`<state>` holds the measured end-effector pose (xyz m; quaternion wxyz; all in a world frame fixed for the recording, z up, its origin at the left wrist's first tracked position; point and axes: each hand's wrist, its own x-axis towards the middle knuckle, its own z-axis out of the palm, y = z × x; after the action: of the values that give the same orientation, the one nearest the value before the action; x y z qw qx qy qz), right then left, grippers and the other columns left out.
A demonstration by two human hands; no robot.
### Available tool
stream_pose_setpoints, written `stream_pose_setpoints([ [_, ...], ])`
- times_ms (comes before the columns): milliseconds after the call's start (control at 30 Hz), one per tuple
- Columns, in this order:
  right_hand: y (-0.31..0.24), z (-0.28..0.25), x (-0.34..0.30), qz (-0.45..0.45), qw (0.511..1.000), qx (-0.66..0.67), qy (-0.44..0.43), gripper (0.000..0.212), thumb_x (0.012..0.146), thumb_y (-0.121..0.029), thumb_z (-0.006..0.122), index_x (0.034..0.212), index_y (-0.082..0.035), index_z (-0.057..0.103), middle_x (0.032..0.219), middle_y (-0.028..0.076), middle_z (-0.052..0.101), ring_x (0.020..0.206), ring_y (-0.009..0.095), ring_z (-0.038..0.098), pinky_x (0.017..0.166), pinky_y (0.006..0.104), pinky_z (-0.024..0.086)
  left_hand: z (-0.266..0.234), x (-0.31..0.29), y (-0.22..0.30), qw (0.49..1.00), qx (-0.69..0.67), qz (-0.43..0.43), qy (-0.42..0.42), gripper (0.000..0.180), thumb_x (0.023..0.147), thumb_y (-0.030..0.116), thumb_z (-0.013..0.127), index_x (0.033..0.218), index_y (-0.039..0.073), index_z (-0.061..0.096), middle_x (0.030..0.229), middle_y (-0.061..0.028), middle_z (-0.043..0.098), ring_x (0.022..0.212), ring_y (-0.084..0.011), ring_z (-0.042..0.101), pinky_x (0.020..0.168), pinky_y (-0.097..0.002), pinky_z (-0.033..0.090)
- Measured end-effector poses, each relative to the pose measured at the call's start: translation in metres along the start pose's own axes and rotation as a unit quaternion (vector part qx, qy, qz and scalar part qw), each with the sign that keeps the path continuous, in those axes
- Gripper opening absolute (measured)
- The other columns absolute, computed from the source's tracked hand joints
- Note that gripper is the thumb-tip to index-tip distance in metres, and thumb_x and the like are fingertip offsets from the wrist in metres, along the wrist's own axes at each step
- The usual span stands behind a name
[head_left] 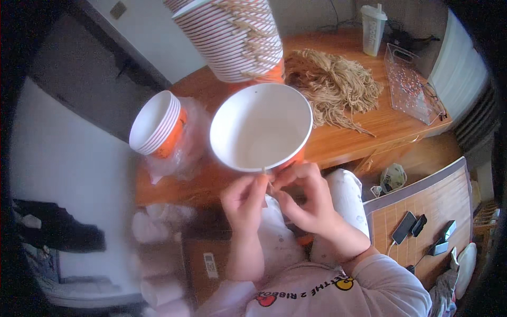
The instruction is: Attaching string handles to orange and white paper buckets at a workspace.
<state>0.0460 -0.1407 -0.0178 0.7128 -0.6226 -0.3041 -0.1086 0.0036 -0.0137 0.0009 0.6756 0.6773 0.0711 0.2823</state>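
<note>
In front of me a big paper bucket (261, 127), white inside and orange outside, tilts its open mouth toward me. There is a small dark hole near its far rim. At the near rim a short piece of tan cord (263, 169) shows by my fingertips. My left hand (243, 199) is closed, with thumb and forefinger pinched on the cord just below the rim. Close beside it, my right hand (307, 198) is curled with thumb and forefinger brought together at the cord's lower part. The fingers partly hide the cord and the bucket's near wall.
Behind the bucket rises a tall stack of nested buckets (232, 42) with cords hanging on it. Loose tan cords (338, 84) lie to its right. Smaller cups (158, 124) in plastic wrap stand left. A clear tray (412, 84) and lidded cup (373, 31) sit at the back right.
</note>
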Motion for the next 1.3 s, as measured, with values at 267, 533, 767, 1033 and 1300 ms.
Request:
stream_pose_setpoints([
  [267,-0.028,-0.014,0.006,0.040,0.977,-0.126,-0.169,0.016,0.081,-0.010,0.061,0.095,-0.009,0.057,0.085,0.004,0.060,0.087,0.023,0.058,0.080,0.0374,0.036,-0.010,-0.005,-0.002,0.994,-0.064,-0.014,-0.084,0.014,0.091,0.009,0.063,0.094,-0.003,0.070,0.085,-0.0041,0.070,0.070,-0.0058,0.060,0.060,-0.0191,0.044],
  [533,-0.035,-0.018,0.001,-0.004,0.968,-0.189,-0.164,0.012,0.079,-0.009,0.062,0.091,-0.009,0.059,0.081,0.003,0.063,0.088,0.022,0.058,0.079,0.0375,0.035,-0.008,-0.004,-0.004,0.987,-0.086,-0.112,-0.082,0.017,0.087,0.014,0.066,0.093,-0.001,0.071,0.075,0.0004,0.064,0.059,-0.0039,0.050,0.052,-0.0184,0.035],
  [767,-0.039,-0.019,0.000,-0.019,0.968,-0.211,-0.133,0.011,0.076,-0.009,0.062,0.086,-0.010,0.058,0.077,0.002,0.062,0.085,0.022,0.058,0.078,0.0378,0.035,-0.002,-0.004,0.001,0.962,-0.187,-0.184,-0.073,0.018,0.086,0.014,0.065,0.092,-0.002,0.070,0.064,0.0029,0.056,0.048,-0.0030,0.038,0.047,-0.0203,0.027],
  [1033,-0.041,-0.018,-0.002,-0.021,0.962,-0.238,-0.132,0.011,0.075,-0.010,0.063,0.085,-0.010,0.059,0.075,0.001,0.062,0.085,0.021,0.058,0.077,0.0381,0.035,-0.004,-0.009,-0.010,0.981,-0.118,-0.132,-0.074,0.017,0.085,0.014,0.065,0.089,-0.001,0.070,0.071,0.0007,0.060,0.053,-0.0030,0.042,0.049,-0.0194,0.029],
  [1300,-0.043,-0.017,-0.004,-0.057,0.966,-0.216,-0.130,0.013,0.072,-0.008,0.065,0.084,-0.010,0.061,0.073,0.001,0.058,0.074,0.020,0.055,0.079,0.0357,0.036,0.003,-0.006,-0.004,0.954,-0.246,-0.168,-0.032,0.019,0.089,0.018,0.059,0.091,-0.001,0.064,0.060,0.0044,0.050,0.052,-0.0039,0.042,0.047,-0.0222,0.031],
])
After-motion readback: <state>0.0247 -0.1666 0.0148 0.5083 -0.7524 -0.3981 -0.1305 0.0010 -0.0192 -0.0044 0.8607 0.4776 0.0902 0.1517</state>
